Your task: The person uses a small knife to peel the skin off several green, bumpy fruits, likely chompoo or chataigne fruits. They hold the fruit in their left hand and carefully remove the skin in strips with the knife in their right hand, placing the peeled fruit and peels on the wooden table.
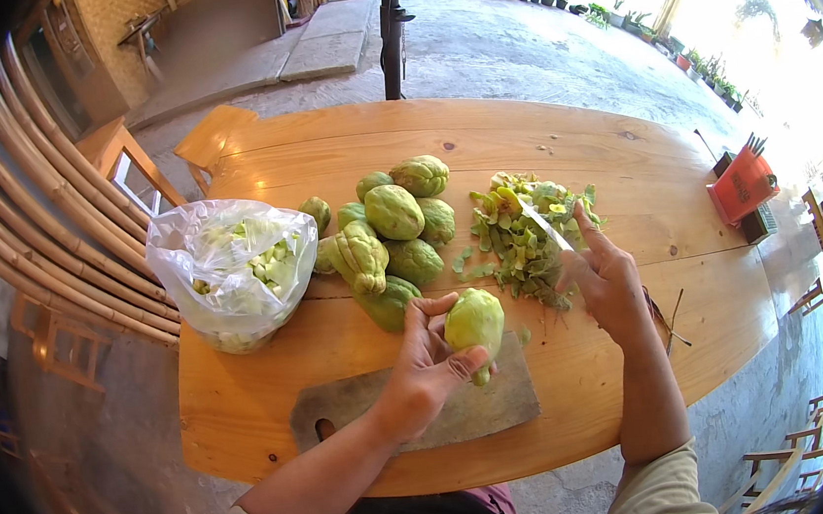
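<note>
My left hand (432, 352) grips a pale green, mostly peeled chayote (476, 321) above a worn wooden cutting board (470, 407). In my right hand (610, 279) is a knife (543, 223), its blade pointing up and left over a heap of green peelings (527, 264). The handle is mostly hidden by my fingers. A pile of unpeeled chayotes (394, 212) lies beyond my left hand. Left of that pile stands a clear plastic bag (235, 274) holding pale green cut pieces.
The wooden table (582, 404) has a rounded right end. A red utensil holder (743, 184) stands near its right edge. A pair of glasses (670, 321) appears to lie beside my right wrist. A dark post (391, 36) rises behind the far edge, and a bamboo rail (71, 193) curves along the left.
</note>
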### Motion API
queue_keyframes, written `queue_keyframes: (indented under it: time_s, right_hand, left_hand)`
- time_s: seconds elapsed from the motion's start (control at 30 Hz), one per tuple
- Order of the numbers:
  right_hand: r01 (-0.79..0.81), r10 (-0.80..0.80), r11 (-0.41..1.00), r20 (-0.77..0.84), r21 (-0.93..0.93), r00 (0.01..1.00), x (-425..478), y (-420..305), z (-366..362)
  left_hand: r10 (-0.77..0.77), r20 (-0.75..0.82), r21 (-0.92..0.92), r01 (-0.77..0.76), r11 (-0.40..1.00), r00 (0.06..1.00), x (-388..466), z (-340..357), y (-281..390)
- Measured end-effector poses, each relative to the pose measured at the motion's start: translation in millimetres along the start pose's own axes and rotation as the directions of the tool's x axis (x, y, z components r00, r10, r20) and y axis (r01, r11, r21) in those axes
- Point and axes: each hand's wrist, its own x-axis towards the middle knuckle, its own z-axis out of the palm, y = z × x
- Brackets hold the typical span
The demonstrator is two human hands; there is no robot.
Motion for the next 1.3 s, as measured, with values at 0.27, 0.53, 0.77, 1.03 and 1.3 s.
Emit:
queue_keyframes:
  time_s: [0.27,0.53,0.77,1.03,1.3]
  right_hand:
    - [0.243,-0.268,0.932,0.057,0.268,0.962,-12,-10,10]
    - [0.45,-0.48,0.876,0.396,0.172,0.783,-34,-23,18]
    - [0.493,-0.491,0.864,0.376,0.098,0.786,-34,-26,16]
    - [0.485,-0.485,0.868,0.391,0.106,0.782,-35,-24,13]
    - [0.468,-0.486,0.872,0.363,0.141,0.795,-35,-19,20]
  left_hand:
    - [-0.01,-0.028,-0.131,0.006,0.991,1.0,2,5,5]
    - [-0.053,0.101,-0.216,0.074,0.974,0.993,2,6,10]
    - [-0.069,0.027,-0.241,0.074,0.968,0.997,1,11,9]
    - [-0.074,0.024,-0.177,0.077,0.981,0.997,1,9,8]
    - [-0.09,0.011,-0.208,0.091,0.974,0.996,0,10,6]
